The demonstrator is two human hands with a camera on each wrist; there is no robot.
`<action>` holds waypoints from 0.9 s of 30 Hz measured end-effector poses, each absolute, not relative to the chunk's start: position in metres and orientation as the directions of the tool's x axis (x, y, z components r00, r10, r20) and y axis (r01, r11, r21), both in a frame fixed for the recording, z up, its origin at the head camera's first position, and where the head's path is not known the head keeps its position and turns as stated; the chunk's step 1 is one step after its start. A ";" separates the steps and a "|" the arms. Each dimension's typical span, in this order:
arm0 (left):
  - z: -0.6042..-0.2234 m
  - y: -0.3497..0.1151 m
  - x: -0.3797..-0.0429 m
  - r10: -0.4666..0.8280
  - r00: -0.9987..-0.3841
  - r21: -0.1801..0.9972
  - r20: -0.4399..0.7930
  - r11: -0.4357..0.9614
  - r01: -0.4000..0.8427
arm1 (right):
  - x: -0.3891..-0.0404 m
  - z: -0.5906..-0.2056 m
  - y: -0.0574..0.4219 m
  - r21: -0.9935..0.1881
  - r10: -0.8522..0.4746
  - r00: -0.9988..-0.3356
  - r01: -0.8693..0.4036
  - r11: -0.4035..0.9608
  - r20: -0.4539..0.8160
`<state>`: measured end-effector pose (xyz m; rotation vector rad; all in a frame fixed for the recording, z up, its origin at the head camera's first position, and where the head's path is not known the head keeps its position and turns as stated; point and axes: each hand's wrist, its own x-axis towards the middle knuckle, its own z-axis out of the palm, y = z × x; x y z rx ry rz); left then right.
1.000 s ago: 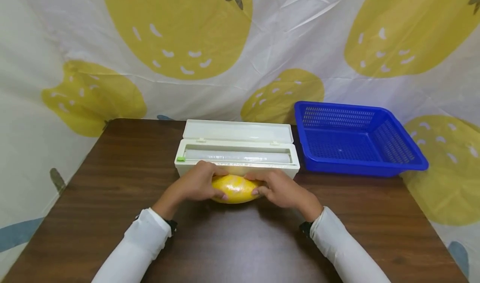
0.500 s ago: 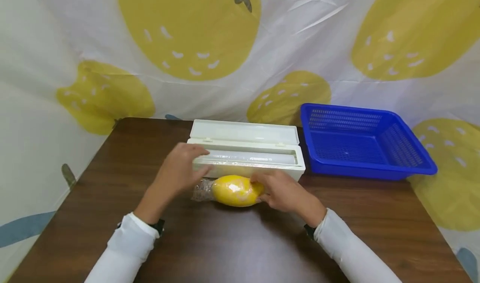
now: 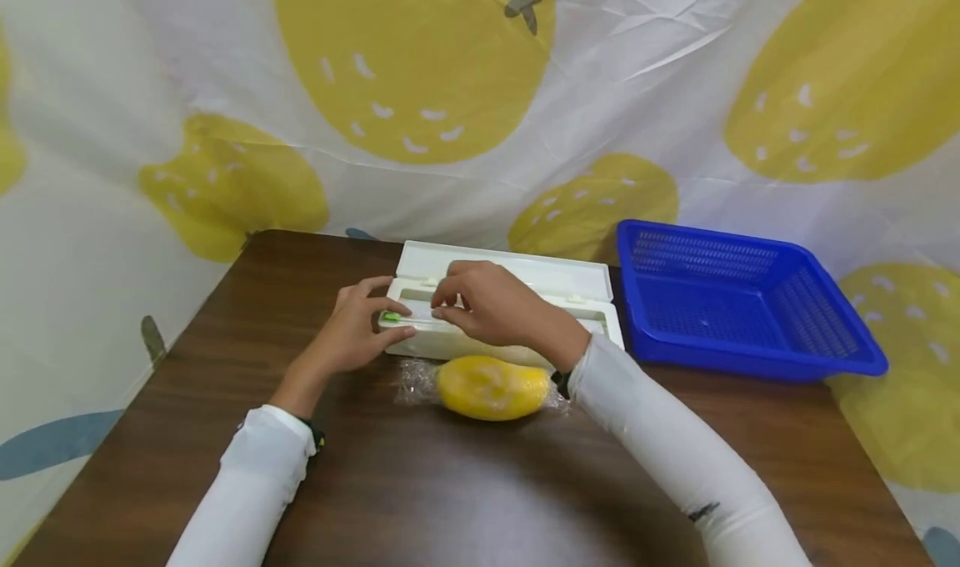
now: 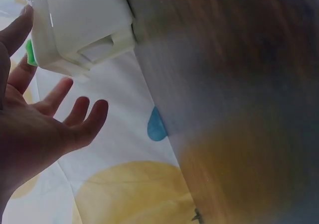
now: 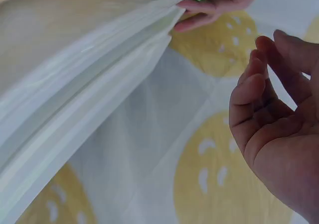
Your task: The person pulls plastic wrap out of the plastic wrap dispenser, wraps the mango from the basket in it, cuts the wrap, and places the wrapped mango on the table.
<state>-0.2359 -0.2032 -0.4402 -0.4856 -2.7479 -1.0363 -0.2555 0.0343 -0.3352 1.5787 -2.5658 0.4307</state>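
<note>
A white cling film dispenser (image 3: 450,346) stands with its lid (image 3: 555,271) raised, a film roll inside. At its left end sits a green slide cutter (image 3: 391,317). My left hand (image 3: 351,330) has its fingers spread, thumb and index fingertips right at that corner. My right hand (image 3: 491,304) hovers over the roll with fingers bent and nothing visible in them; in the right wrist view the thumb stands slightly apart from the fingertips. In front of the dispenser lies a yellow oblong fruit-like thing (image 3: 491,390), wrapped in clear film bunched at both ends, below my right wrist.
A blue perforated plastic basket (image 3: 757,354) stands to the right of the dispenser. The dark wooden table (image 3: 450,500) meets a white cloth (image 3: 420,192) printed with yellow fruit along its back and sides.
Both hands have let go of the yellow wrapped thing, which stays on the table. The left hand has moved to the dispenser's left end; the right has swung left over the roll.
</note>
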 end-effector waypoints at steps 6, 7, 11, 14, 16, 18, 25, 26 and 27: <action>-0.436 -0.204 -0.239 0.274 -0.921 0.605 0.276 0.696 0.388 | -0.269 -0.348 -0.022 -0.140 -0.832 -0.548 -0.833 0.535 0.084; -0.436 -0.204 -0.239 0.272 -0.921 0.608 0.277 0.693 0.388 | -0.269 -0.353 -0.029 -0.127 -0.816 -0.575 -0.815 0.565 0.057; -0.436 -0.207 -0.237 0.267 -0.919 0.612 0.291 0.687 0.393 | -0.264 -0.367 -0.050 -0.055 -0.744 -0.668 -0.743 0.667 -0.005; -0.438 -0.208 -0.238 0.266 -0.909 0.601 0.321 0.685 0.413 | -0.259 -0.373 -0.059 0.000 -0.705 -0.709 -0.705 0.709 0.006; -0.439 -0.209 -0.240 0.269 -0.903 0.595 0.335 0.683 0.424 | -0.257 -0.375 -0.063 0.021 -0.684 -0.729 -0.684 0.730 0.018; -0.440 -0.209 -0.241 0.266 -0.902 0.599 0.341 0.678 0.427 | -0.256 -0.377 -0.065 0.009 -0.665 -0.747 -0.665 0.747 0.025; -0.441 -0.209 -0.243 0.277 -0.890 0.592 0.361 0.669 0.449 | -0.259 -0.377 -0.065 -0.041 -0.629 -0.775 -0.628 0.777 -0.055; -0.441 -0.209 -0.243 0.277 -0.889 0.588 0.364 0.672 0.450 | -0.260 -0.377 -0.064 -0.034 -0.628 -0.775 -0.628 0.778 -0.072; -0.440 -0.209 -0.244 0.275 -0.891 0.585 0.361 0.677 0.446 | -0.261 -0.376 -0.063 -0.026 -0.627 -0.774 -0.628 0.778 -0.088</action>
